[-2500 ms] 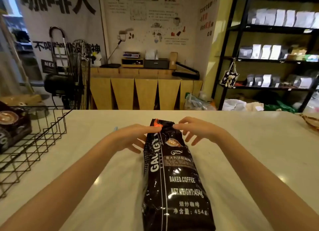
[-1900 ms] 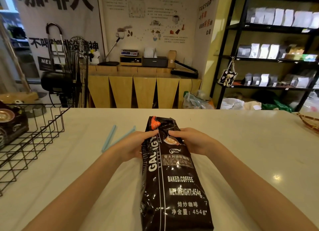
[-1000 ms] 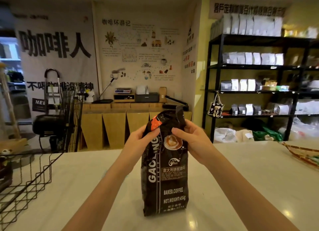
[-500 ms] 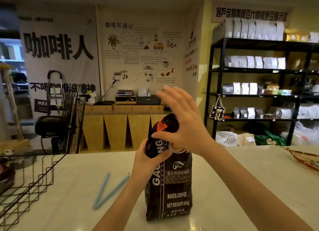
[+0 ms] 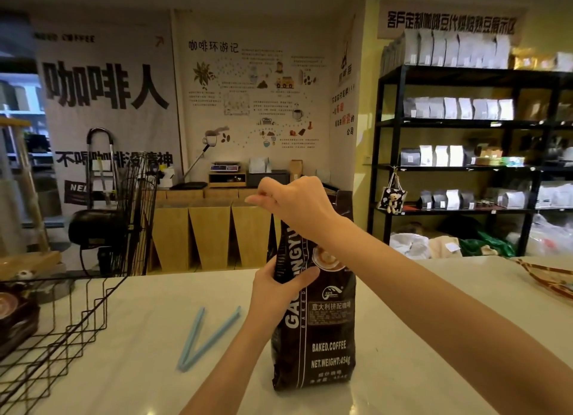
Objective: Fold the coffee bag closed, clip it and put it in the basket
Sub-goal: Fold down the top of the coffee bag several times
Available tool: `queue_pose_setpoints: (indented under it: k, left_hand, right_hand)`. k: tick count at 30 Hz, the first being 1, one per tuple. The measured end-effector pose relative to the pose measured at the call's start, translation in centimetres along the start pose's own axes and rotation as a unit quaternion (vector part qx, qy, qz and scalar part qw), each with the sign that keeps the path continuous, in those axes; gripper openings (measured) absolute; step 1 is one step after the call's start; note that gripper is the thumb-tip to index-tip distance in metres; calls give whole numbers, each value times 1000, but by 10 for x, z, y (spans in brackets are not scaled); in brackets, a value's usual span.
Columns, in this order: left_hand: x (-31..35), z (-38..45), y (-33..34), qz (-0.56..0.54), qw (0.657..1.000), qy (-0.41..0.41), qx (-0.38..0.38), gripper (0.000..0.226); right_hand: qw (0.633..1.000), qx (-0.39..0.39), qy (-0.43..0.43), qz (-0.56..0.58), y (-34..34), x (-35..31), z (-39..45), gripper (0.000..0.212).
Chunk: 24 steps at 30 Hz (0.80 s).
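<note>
A black coffee bag (image 5: 322,331) with white lettering stands upright on the white counter (image 5: 148,337), in the middle of the view. My left hand (image 5: 279,287) grips its left side about halfway up. My right hand (image 5: 297,203) is at the bag's top, fingers curled on the top edge, and hides most of the opening. A light blue clip (image 5: 204,337) lies spread in a V on the counter to the left of the bag. The black wire basket (image 5: 62,315) stands at the left edge of the counter.
A dark coffee bag (image 5: 15,318) lies inside the basket. A woven tray (image 5: 552,281) pokes in at the counter's right edge. Behind the counter are a fan, wooden cabinets and black shelves with several bags.
The bag went from lying flat to standing upright. My left hand slid down to the bag's side; my right hand lifted off, then closed on the top edge.
</note>
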<state>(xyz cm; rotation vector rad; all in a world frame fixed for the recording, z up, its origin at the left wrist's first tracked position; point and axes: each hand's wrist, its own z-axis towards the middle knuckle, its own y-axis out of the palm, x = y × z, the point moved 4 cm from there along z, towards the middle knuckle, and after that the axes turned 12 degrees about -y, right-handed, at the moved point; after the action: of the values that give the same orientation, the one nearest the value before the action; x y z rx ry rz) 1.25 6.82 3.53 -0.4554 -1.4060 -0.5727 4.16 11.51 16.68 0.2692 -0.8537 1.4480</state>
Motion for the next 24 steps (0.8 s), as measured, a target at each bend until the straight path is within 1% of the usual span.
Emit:
queue_pose_setpoints:
  k: [1, 2, 3, 5, 8, 9, 11, 14, 17, 19, 22, 24]
  left_hand:
    - [2, -2, 1, -2, 1000, 3, -6, 27]
    - [3, -3, 2, -1, 1000, 8, -13, 28]
    - [5, -4, 4, 3, 1000, 13, -20, 29]
    - [8, -5, 7, 10, 999, 23, -30, 29]
    - [10, -8, 10, 13, 999, 34, -40, 29]
    - [10, -10, 11, 14, 998, 35, -45, 28]
    - [9, -13, 12, 13, 998, 32, -57, 26]
    - [11, -16, 12, 14, 997, 24, -71, 21]
    - [14, -17, 13, 11, 995, 22, -92, 14]
    - [14, -17, 12, 12, 995, 22, -98, 11]
    - [14, -16, 11, 14, 994, 25, -102, 11]
    - [15, -16, 11, 15, 994, 22, -106, 10]
  right_hand:
    - [1000, 10, 3, -12, -2, 2, 0, 37]
    - [999, 19, 14, -25, -2, 5, 0, 41]
    - [999, 19, 31, -35, -2, 9, 0, 36]
    - [996, -3, 81, -42, 2, 17, -1, 16]
    - [987, -49, 150, -21, 5, 25, 0, 29]
    - [982, -76, 172, -5, 6, 28, 0, 30]
    - [961, -139, 234, 44, 11, 35, -5, 32]
    - [937, -171, 296, 78, 16, 42, -14, 29]
    - [908, -200, 352, 111, 23, 45, -24, 21]
    - [900, -189, 375, 114, 23, 46, -26, 20]
    - [903, -177, 378, 103, 23, 45, -26, 26]
    - [903, -185, 373, 106, 21, 46, -24, 28]
